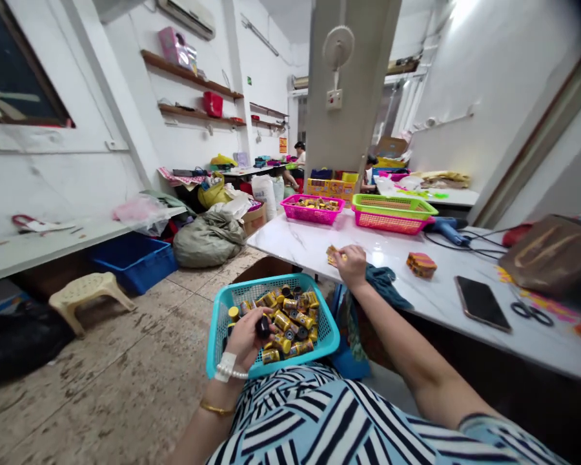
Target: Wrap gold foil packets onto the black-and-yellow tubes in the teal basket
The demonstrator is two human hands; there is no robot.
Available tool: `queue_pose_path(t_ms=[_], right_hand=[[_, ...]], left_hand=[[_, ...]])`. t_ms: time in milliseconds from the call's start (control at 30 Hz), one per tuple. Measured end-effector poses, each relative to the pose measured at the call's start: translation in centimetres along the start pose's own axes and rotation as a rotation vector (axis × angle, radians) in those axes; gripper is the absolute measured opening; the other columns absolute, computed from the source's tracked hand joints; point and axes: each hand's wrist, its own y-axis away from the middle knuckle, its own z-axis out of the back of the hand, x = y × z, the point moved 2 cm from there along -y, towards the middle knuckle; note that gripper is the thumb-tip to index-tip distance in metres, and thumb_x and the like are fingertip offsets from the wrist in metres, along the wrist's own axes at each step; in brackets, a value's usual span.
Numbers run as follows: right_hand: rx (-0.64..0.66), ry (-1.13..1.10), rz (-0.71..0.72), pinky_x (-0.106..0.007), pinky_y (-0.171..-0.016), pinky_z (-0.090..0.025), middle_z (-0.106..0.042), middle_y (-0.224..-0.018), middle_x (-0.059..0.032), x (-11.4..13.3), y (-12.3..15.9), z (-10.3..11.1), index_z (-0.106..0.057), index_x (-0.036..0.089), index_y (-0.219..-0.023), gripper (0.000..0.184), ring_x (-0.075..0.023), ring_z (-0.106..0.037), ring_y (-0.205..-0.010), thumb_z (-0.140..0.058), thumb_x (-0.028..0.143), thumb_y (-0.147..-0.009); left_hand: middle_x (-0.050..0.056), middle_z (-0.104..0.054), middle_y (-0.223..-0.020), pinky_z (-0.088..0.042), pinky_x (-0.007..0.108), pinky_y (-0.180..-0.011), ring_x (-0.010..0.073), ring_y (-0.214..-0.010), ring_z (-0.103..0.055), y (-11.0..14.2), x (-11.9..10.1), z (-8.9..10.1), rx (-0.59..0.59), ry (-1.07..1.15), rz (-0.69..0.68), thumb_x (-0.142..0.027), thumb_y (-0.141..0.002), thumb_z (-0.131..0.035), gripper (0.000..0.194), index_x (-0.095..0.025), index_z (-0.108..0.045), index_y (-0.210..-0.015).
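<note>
My left hand is closed around a small black cylindrical piece, held over the blue plastic basket. In that basket lie many small yellow-and-black printed cylinders, some showing black ends. My right hand is over the near edge of the white table, its fingers pinching a small flat yellow printed piece, which looks like a label or sticker. Beside the right wrist lies a dark teal cloth. A stack of orange-and-yellow printed labels sits further right.
On the table stand a pink basket of yellow pieces, stacked green and pink baskets, a blue heat gun with cable, a phone and scissors. A cream stool and blue bin stand left.
</note>
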Motion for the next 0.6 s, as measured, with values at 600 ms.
queue_pose_path(t_ms=[600], right_hand=[[0.573, -1.026, -0.002, -0.035, -0.087, -0.05, -0.07, -0.105, -0.0081, 14.8, 10.6, -0.6, -0.065, 0.017, -0.107, 0.038, -0.0192, -0.063, -0.095, -0.071, 0.044, -0.08]], left_hand=[[-0.006, -0.048, -0.042, -0.026, 0.02, -0.036, 0.0062, -0.035, -0.04, -1.7, 1.1, 2.6, -0.076, -0.301, -0.161, -0.049, -0.071, -0.077, 0.04, -0.016, -0.056, -0.06]])
